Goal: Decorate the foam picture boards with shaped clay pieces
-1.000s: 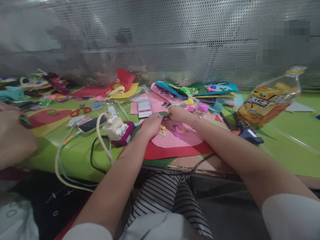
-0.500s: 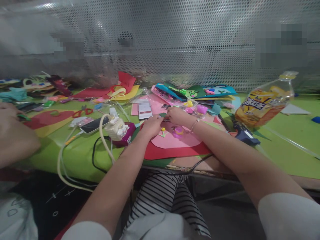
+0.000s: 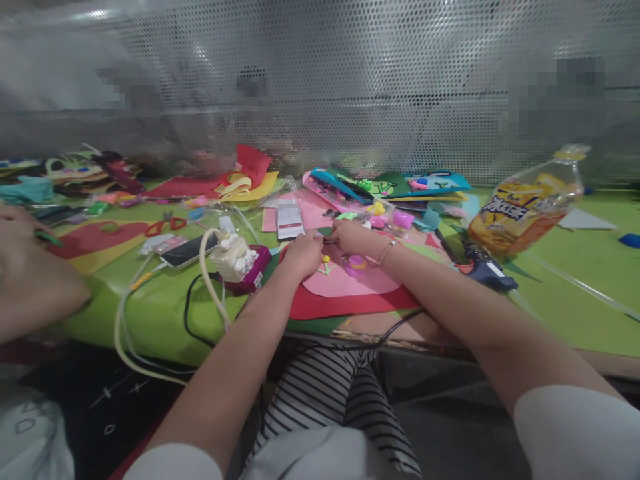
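My left hand point(image 3: 305, 255) rests over the far edge of a pink sheet point(image 3: 335, 285) that lies on a larger red sheet point(image 3: 345, 308). Its fingers are closed, close to the fingertips of my right hand point(image 3: 354, 238), which are pinched together. A thin dark bit shows between the two hands, too small to name. Just below them on the pink sheet sits a small yellow flower point(image 3: 327, 260) with a pale green stem. A purple and yellow ring-shaped item point(image 3: 356, 263) lies under my right wrist.
Beyond my hands lie a phone point(image 3: 290, 222) and layered felt pieces point(image 3: 390, 185). To the left are a power strip with a cream plug point(image 3: 235, 260), cables, another phone point(image 3: 190, 250) and red scissors point(image 3: 167, 225). A drink bottle point(image 3: 527, 203) leans at right. Another person's arm point(image 3: 40, 280) is at far left.
My right hand has shifted very slightly to the left, and both hands stay close together over the pink sheet. The other person's arm has moved a little to the right.
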A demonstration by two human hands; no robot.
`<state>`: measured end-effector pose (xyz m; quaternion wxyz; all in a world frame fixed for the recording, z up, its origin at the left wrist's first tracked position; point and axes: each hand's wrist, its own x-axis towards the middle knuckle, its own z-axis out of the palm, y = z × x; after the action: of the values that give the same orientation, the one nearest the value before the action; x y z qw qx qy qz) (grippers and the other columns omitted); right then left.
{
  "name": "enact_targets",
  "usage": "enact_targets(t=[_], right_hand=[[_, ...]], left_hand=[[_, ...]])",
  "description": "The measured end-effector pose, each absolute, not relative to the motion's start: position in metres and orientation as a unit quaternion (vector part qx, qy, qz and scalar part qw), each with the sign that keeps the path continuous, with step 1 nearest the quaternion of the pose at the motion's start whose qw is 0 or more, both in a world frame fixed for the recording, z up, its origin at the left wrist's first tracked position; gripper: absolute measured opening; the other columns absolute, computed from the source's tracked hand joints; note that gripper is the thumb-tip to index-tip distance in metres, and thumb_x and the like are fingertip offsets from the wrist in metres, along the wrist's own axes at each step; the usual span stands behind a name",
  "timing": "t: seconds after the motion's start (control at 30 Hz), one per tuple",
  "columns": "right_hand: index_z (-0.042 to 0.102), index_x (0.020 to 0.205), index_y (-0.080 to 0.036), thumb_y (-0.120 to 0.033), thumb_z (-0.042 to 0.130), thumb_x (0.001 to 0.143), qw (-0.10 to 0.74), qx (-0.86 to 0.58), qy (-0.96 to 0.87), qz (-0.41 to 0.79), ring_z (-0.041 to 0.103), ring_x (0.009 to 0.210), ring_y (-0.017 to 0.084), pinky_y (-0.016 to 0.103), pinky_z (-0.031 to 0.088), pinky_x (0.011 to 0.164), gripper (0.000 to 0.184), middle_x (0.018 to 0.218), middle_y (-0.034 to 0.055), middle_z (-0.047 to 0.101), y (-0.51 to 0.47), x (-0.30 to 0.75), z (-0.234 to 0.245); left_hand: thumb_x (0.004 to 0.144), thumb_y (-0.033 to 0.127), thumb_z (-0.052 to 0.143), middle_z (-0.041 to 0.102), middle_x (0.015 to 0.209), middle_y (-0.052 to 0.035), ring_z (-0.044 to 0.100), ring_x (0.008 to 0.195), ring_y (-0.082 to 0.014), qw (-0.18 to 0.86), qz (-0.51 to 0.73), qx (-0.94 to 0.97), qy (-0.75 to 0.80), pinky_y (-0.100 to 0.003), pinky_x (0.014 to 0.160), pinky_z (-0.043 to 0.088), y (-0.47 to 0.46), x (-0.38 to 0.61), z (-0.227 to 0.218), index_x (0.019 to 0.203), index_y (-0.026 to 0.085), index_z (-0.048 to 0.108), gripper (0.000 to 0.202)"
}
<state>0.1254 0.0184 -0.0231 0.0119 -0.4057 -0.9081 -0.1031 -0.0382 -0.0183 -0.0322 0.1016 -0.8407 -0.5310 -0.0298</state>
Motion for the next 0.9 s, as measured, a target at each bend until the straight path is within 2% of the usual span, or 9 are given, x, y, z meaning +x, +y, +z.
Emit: enact_targets(t=[0.2,0.5,0.63,0.9], right_hand=[[0.069,0.102,-0.018,-0.012,0.053,0.081,0.034,-0.39,-0.915,-0.097,0.053,0.087,0.021,0.029,0.037,0.071,0.027,0.104,0.0128,0.057,0.02,0.127,-0.023],[0.074,0.093,-0.018,-0.003,0.049,0.078,0.065,-0.31,-0.946,-0.072,0.053,0.082,0.017,0.027,0.039,0.072,0.032,0.09,0.0093,0.06,0.03,0.142,-0.009],[0.074,0.09,-0.018,-0.004,0.051,0.077,0.053,-0.261,-0.962,-0.064,0.052,0.081,0.018,0.027,0.041,0.074,0.03,0.082,0.008,0.061,0.032,0.146,-0.011],[0.074,0.091,-0.016,-0.005,0.051,0.077,0.061,-0.238,-0.967,-0.066,0.051,0.077,0.018,0.029,0.042,0.072,0.029,0.081,0.0093,0.06,0.035,0.147,-0.013]], left_hand=[[0.091,0.029,0.054,0.054,0.116,-0.0092,0.057,0.099,-0.0215,0.103,-0.039,-0.847,-0.52,-0.041,0.083,0.05,-0.018,-0.041,-0.033,0.114,0.015,0.054,0.027],[0.091,0.028,0.054,0.053,0.119,-0.0092,0.054,0.105,-0.0229,0.078,-0.071,-0.868,-0.486,-0.044,0.087,0.047,-0.02,-0.042,-0.031,0.113,0.016,0.055,0.026],[0.091,0.028,0.054,0.054,0.118,-0.009,0.054,0.104,-0.0228,0.067,-0.07,-0.877,-0.47,-0.044,0.087,0.047,-0.02,-0.041,-0.031,0.112,0.015,0.056,0.025],[0.091,0.029,0.054,0.054,0.117,-0.0091,0.055,0.102,-0.0223,0.059,-0.078,-0.874,-0.475,-0.043,0.085,0.048,-0.015,-0.039,-0.039,0.113,0.015,0.055,0.026]])
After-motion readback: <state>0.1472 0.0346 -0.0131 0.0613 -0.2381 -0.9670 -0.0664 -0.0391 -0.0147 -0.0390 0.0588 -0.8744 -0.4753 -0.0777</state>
